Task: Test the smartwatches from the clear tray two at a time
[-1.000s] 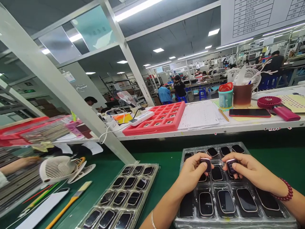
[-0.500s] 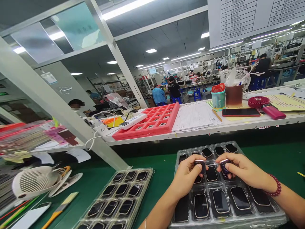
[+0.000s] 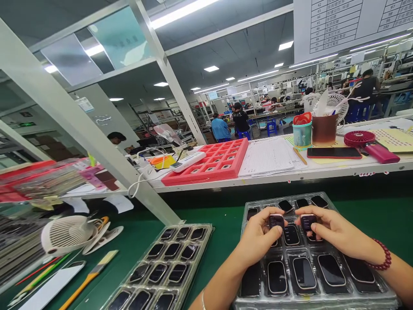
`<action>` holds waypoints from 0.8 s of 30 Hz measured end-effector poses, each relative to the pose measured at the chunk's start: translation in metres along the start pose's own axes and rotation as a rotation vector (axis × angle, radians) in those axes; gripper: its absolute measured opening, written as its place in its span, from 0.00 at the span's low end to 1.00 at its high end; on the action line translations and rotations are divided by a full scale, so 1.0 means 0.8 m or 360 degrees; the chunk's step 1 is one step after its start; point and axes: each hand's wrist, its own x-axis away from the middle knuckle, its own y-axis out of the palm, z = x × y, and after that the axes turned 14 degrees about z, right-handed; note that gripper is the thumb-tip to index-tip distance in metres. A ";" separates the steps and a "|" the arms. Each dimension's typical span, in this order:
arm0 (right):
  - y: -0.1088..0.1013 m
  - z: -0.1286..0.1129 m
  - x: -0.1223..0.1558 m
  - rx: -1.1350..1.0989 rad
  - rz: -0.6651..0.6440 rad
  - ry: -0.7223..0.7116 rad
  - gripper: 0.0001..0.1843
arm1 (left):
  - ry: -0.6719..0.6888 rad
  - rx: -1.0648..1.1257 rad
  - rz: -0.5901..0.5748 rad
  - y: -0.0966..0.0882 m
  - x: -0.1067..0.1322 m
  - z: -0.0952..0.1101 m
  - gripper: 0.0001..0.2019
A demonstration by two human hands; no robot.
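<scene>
My left hand [image 3: 254, 239] is closed on a smartwatch body [image 3: 276, 221], with the thumb at its lower edge and text lit on the screen. A second smartwatch body [image 3: 306, 221] is in my right hand [image 3: 338, 228], its screen also lit with lines of text and the thumb on the glass. Both hands are side by side over a clear plastic tray [image 3: 309, 299] of strapless watch bodies. Between them, one watch in the tray [image 3: 291, 235] shows lit text too. The nearer row has dark-screened watches [image 3: 276, 277]; my hands partly hide the middle row.
Another clear tray of watches [image 3: 195, 260] lies left of my arms. Further left are a brush [image 3: 88, 275] and a white fan [image 3: 66, 234]. A shelf ahead holds a red foam tray [image 3: 206, 172], papers [image 3: 267, 157] and a phone [image 3: 334, 153]. Several people sit beyond.
The left-hand watch's screen now faces me more fully, with its text clearer. The watch between my hands now shows lit text. The camera view has shifted slightly left.
</scene>
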 end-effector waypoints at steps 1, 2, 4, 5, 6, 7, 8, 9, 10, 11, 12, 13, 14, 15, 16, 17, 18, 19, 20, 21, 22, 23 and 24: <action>0.000 0.000 0.000 0.0000 0.0005 -0.0003 0.20 | 0.0012 0.0009 -0.0008 0.000 0.000 -0.001 0.16; 0.000 0.000 0.000 -0.0004 0.0007 -0.0010 0.20 | 0.0026 0.0021 -0.0016 -0.001 -0.001 -0.001 0.16; 0.000 0.001 -0.001 -0.0014 0.0001 -0.0030 0.20 | 0.0058 0.0047 -0.0027 -0.001 -0.002 -0.002 0.17; -0.001 0.001 -0.001 -0.0017 -0.0003 -0.0036 0.19 | 0.0071 0.0060 -0.0028 -0.001 -0.003 -0.003 0.17; -0.001 0.001 -0.001 -0.0018 -0.0004 -0.0038 0.18 | 0.0078 0.0072 -0.0025 -0.001 -0.004 -0.004 0.17; -0.001 0.002 -0.001 -0.0018 -0.0003 -0.0036 0.17 | 0.0078 0.0084 -0.0021 -0.001 -0.004 -0.004 0.17; -0.001 0.002 -0.002 -0.0018 -0.0003 -0.0034 0.17 | 0.0069 0.0094 -0.0021 -0.001 -0.004 -0.004 0.17; -0.001 0.002 -0.002 -0.0021 -0.0005 -0.0037 0.17 | 0.0056 0.0101 -0.0021 -0.001 -0.004 -0.004 0.17; -0.001 0.002 -0.002 -0.0025 -0.0008 -0.0043 0.17 | 0.0045 0.0106 -0.0020 0.000 -0.004 -0.004 0.18; -0.001 0.002 -0.002 -0.0027 -0.0013 -0.0049 0.16 | 0.0038 0.0106 -0.0019 0.000 -0.004 -0.004 0.18; -0.001 0.002 -0.002 -0.0028 -0.0019 -0.0053 0.16 | 0.0035 0.0105 -0.0013 0.000 -0.003 -0.004 0.18; -0.001 0.002 -0.003 -0.0031 -0.0025 -0.0054 0.16 | 0.0035 0.0101 -0.0008 0.000 -0.003 -0.004 0.18; 0.000 0.002 -0.003 -0.0034 -0.0031 -0.0054 0.16 | 0.0036 0.0097 -0.0004 0.001 -0.003 -0.004 0.18; 0.000 0.001 -0.003 -0.0038 -0.0036 -0.0053 0.16 | 0.0037 0.0091 -0.0001 0.000 -0.003 -0.004 0.18; 0.000 0.001 -0.003 -0.0041 -0.0040 -0.0053 0.15 | 0.0040 0.0087 0.0000 0.000 -0.003 -0.004 0.18; 0.000 0.001 -0.003 -0.0043 -0.0043 -0.0053 0.15 | 0.0042 0.0086 0.0001 0.000 -0.003 -0.004 0.18; 0.000 0.001 -0.003 -0.0044 -0.0045 -0.0055 0.15 | 0.0042 0.0086 0.0002 0.000 -0.003 -0.004 0.18; 0.000 0.002 -0.003 -0.0045 -0.0048 -0.0055 0.15 | 0.0041 0.0085 0.0000 0.000 -0.003 -0.004 0.18; 0.000 0.002 -0.003 -0.0045 -0.0049 -0.0055 0.15 | 0.0040 0.0083 0.0001 0.000 -0.003 -0.004 0.17; 0.000 0.001 -0.003 -0.0044 -0.0052 -0.0054 0.15 | 0.0040 0.0080 0.0000 0.000 -0.003 -0.004 0.17; 0.000 0.001 -0.003 -0.0044 -0.0056 -0.0054 0.15 | 0.0039 0.0076 -0.0001 0.000 -0.003 -0.004 0.17; 0.000 0.001 -0.002 -0.0046 -0.0057 -0.0053 0.15 | 0.0040 0.0072 -0.0001 0.000 -0.003 -0.004 0.17; 0.000 0.001 -0.002 -0.0048 -0.0057 -0.0054 0.15 | 0.0043 0.0068 0.0000 0.000 -0.003 -0.004 0.17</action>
